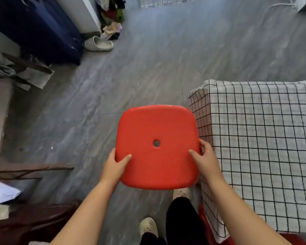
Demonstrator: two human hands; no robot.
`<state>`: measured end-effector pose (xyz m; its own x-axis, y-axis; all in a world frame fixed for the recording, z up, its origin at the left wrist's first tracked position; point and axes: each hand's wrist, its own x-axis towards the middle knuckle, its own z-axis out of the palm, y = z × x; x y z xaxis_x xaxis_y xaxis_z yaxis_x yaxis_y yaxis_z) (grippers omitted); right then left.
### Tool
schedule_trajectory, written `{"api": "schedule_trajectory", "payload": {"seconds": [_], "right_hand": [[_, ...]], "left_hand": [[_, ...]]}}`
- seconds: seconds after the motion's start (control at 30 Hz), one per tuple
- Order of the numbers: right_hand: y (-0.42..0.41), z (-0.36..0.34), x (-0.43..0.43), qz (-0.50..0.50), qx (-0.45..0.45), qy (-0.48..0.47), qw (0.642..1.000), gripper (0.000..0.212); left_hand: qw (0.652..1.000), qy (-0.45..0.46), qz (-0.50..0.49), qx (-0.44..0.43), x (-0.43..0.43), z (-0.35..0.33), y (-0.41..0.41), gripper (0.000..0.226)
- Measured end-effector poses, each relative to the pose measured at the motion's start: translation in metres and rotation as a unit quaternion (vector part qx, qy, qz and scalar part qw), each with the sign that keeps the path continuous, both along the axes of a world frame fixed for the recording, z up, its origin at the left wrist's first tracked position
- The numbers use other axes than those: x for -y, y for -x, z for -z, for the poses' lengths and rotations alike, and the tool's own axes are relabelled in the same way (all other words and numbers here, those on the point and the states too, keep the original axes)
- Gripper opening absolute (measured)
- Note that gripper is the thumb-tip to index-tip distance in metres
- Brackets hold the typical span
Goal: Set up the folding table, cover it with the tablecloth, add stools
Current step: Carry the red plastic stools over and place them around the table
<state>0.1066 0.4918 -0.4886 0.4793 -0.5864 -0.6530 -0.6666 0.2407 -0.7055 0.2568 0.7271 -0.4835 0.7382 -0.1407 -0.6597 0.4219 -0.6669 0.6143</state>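
Left hand (pixel 116 164) grips the near-left edge of the stool (pixel 155 147): the thumb lies flat on the seat and the fingers are tucked under the rim, out of sight. Right hand (pixel 206 160) grips the near-right edge, with the thumb on the seat and the fingers curled round the rim. Both forearms are bare. The stool is red, with a rounded square seat that has one small hole at its centre. The seat faces up with its legs hidden beneath it, so contact with the floor (pixel 148 68) cannot be determined. The stool's right edge is just beside the hanging side of the cloth (pixel 263 147), a white fabric with a black grid. The cloth covers the table, draping over the top and down the near-left corner, so none of the table's own surface shows. A red item (pixel 203 218) is partly hidden under the cloth's lower edge and cannot be identified. Below the seat are black trousers and a pale clog (pixel 148 227). The floor is grey. Far left are a grey slipper (pixel 99 44), a dark blue case (pixel 34 27) and a heap of clothes (pixel 113 15).
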Motion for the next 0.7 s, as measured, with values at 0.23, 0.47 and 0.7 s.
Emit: {"api": "schedule_trajectory", "payload": {"seconds": [0.23,0.47,0.7], "right_hand": [[0.002,0.097,0.012,-0.044,-0.041,-0.089,0.994,0.072],[-0.007,0.129,0.019,-0.066,-0.033,-0.082,0.994,0.070],[0.017,0.058,0.012,-0.051,-0.038,0.013,0.998,0.051]], "left_hand": [[0.994,0.023,-0.054,-0.090,0.020,0.079,0.004,0.041],[0.994,-0.002,-0.022,-0.106,0.027,0.104,-0.006,0.042],[0.978,-0.077,0.191,0.031,0.024,0.051,0.019,0.074]]}}
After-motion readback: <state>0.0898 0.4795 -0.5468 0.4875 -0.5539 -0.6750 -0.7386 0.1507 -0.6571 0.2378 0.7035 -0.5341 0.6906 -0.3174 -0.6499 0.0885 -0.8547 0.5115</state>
